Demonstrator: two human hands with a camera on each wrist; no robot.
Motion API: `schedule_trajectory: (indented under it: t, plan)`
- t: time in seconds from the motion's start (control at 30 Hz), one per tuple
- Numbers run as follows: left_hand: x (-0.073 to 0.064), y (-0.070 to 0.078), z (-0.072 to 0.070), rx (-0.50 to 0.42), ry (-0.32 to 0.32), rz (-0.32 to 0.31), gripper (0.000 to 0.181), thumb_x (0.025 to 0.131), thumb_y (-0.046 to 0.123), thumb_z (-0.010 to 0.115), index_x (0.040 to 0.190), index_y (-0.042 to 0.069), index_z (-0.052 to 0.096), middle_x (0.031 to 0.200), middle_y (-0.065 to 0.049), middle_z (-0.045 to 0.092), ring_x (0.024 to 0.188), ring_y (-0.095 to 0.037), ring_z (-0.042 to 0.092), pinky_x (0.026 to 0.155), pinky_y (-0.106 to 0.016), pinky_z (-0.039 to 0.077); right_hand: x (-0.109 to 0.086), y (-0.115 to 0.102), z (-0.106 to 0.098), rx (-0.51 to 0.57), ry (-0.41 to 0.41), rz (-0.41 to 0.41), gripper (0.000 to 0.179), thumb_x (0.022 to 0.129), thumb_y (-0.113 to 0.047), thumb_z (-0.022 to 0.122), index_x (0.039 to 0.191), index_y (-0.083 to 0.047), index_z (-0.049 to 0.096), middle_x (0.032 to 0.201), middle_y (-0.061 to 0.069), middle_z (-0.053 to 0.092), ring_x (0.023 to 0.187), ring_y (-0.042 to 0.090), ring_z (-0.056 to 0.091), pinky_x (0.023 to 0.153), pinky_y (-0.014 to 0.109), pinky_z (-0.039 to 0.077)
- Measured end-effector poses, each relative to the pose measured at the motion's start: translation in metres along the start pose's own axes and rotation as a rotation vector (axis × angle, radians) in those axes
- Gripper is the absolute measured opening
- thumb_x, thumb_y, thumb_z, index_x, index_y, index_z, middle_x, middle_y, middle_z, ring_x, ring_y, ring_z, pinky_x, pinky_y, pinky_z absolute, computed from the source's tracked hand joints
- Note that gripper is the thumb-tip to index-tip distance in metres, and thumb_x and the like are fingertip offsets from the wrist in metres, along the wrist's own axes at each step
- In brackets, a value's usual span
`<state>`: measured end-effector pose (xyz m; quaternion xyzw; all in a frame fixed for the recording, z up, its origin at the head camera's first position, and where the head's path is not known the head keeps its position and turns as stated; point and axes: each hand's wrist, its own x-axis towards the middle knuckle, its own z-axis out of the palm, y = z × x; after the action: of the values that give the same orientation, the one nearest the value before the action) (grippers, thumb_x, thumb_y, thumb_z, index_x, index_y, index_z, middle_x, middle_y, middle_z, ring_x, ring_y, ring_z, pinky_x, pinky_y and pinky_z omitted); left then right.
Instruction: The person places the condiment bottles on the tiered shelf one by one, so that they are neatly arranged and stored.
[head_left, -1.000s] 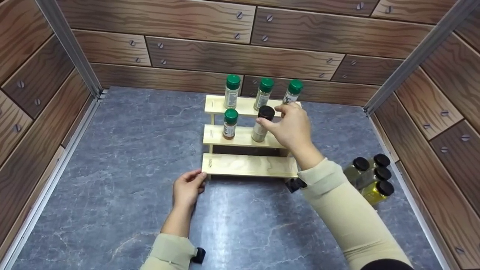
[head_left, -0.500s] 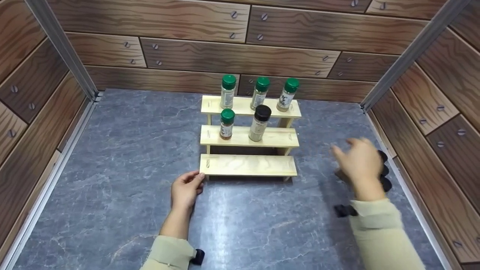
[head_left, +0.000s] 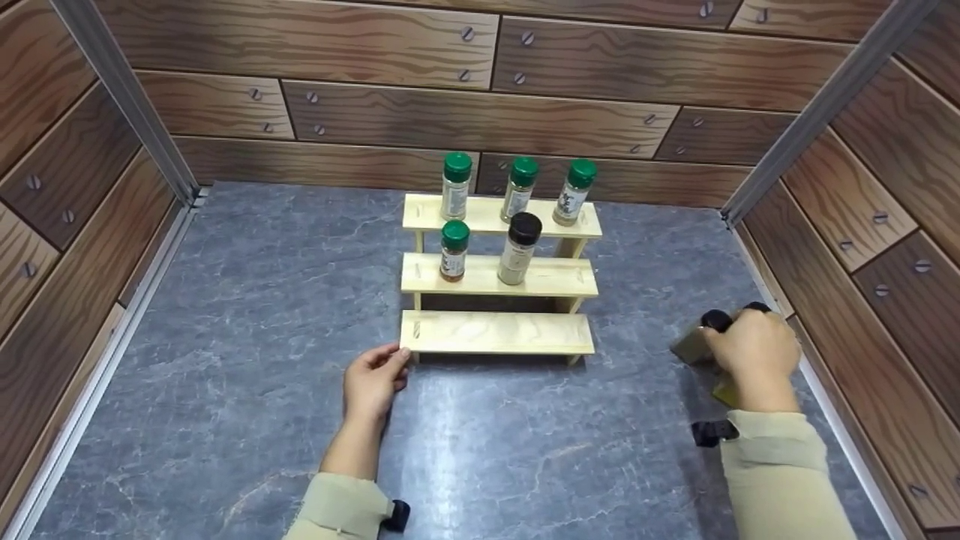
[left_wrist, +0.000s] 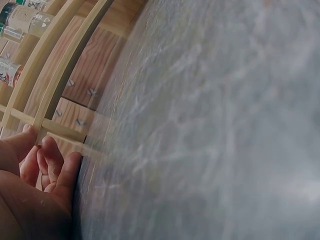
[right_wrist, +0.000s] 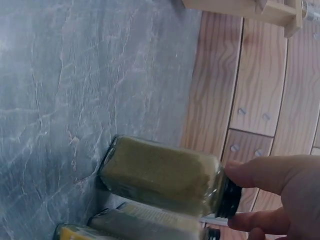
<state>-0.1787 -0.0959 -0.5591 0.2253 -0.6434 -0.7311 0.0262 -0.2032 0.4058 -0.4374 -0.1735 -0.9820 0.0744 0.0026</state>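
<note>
A pale three-tier wooden spice rack (head_left: 499,334) stands mid-table. My left hand (head_left: 372,381) pinches the front left corner of its lowest shelf, thumb above and fingers below. At the right, my right hand (head_left: 759,354) holds a square glass jar of greenish-brown spice (right_wrist: 160,175) by its black cap, thumb and fingers on opposite sides. The jar leans, its base close to the table. Right beside it are a grey jar (right_wrist: 150,223) and a yellow jar (head_left: 725,391), partly hidden by the hand in the head view.
Three green-capped spice bottles (head_left: 517,191) line the top shelf. The middle shelf bears a shorter green-capped bottle (head_left: 453,259) and a black-capped bottle (head_left: 517,251). Wood-patterned walls (head_left: 375,112) enclose the table on the back and both sides.
My right hand has let go of the black-capped bottle on the middle shelf, moved right and down to the jars, and taken one by its cap. My left hand stays at the rack's corner.
</note>
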Motion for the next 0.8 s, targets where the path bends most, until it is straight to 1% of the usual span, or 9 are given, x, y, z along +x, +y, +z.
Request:
schedule_trajectory:
  t: [0.13,0.27,0.37,0.47,0.53,0.63,0.73,0.8]
  plan:
    - [0.000,-0.001,0.000,0.016,0.009,-0.006,0.031,0.096,0.007,0.078,0.122,-0.010,0.072,0.090,-0.012,0.072,0.075,-0.016,0.068,0.062,-0.025,0.060,0.002,0.003,0.004,0.009,-0.022,0.018,0.072,0.096,-0.054,0.069,0.125,0.012,0.064,0.115,0.043,0.058,0.104,0.060,0.059,0.077,0.069,0.051]
    - [0.000,-0.001,0.001,0.013,0.009,-0.004,0.031,0.096,0.007,0.078,0.121,-0.010,0.072,0.091,-0.013,0.073,0.075,-0.017,0.068,0.062,-0.025,0.060,0.005,0.004,0.008,0.057,0.002,0.039,0.074,0.095,-0.058,0.068,0.122,0.011,0.066,0.116,0.042,0.061,0.100,0.059,0.061,0.074,0.066,0.051]
    - [0.000,-0.001,0.001,0.004,0.004,-0.002,0.031,0.096,0.006,0.078,0.122,-0.011,0.072,0.091,-0.014,0.073,0.074,-0.017,0.068,0.062,-0.026,0.060,0.005,0.002,0.011,0.107,0.011,0.030,0.072,0.095,-0.059,0.069,0.117,0.009,0.069,0.113,0.038,0.066,0.095,0.056,0.064,0.069,0.062,0.053]
    - [0.000,-0.001,0.002,0.011,0.005,-0.010,0.031,0.096,0.006,0.078,0.122,-0.010,0.072,0.090,-0.013,0.072,0.074,-0.016,0.068,0.062,-0.025,0.060,0.000,-0.005,0.012,0.160,0.011,0.002,0.073,0.094,-0.060,0.070,0.119,0.009,0.070,0.116,0.036,0.068,0.094,0.053,0.066,0.068,0.061,0.054]
    - [0.000,-0.001,0.002,0.015,0.002,-0.009,0.031,0.096,0.007,0.078,0.122,-0.010,0.072,0.091,-0.012,0.072,0.074,-0.016,0.068,0.062,-0.025,0.060,-0.005,-0.016,0.007,0.197,0.032,-0.024,0.074,0.093,-0.058,0.072,0.124,0.010,0.070,0.120,0.034,0.068,0.098,0.053,0.067,0.073,0.062,0.055]
    - [0.000,-0.001,0.002,0.010,-0.003,-0.007,0.032,0.096,0.007,0.078,0.122,-0.010,0.072,0.091,-0.012,0.073,0.075,-0.017,0.068,0.062,-0.026,0.060,-0.013,-0.039,-0.008,0.255,0.094,-0.081,0.073,0.092,-0.052,0.076,0.130,0.010,0.067,0.126,0.035,0.065,0.106,0.053,0.064,0.082,0.064,0.054]
    - [0.000,-0.001,0.001,0.001,-0.007,0.000,0.032,0.096,0.007,0.078,0.122,-0.011,0.071,0.090,-0.012,0.073,0.074,-0.017,0.068,0.062,-0.025,0.060,-0.019,-0.067,-0.028,0.280,0.166,-0.166,0.068,0.091,-0.046,0.078,0.130,0.009,0.068,0.124,0.032,0.064,0.107,0.051,0.062,0.085,0.064,0.051]
    - [0.001,-0.001,0.001,0.004,-0.004,0.000,0.032,0.096,0.007,0.078,0.122,-0.011,0.072,0.090,-0.012,0.073,0.074,-0.017,0.068,0.062,-0.025,0.060,-0.021,-0.087,-0.040,0.292,0.194,-0.225,0.065,0.091,-0.043,0.078,0.128,0.009,0.068,0.120,0.029,0.063,0.105,0.048,0.060,0.085,0.062,0.050]
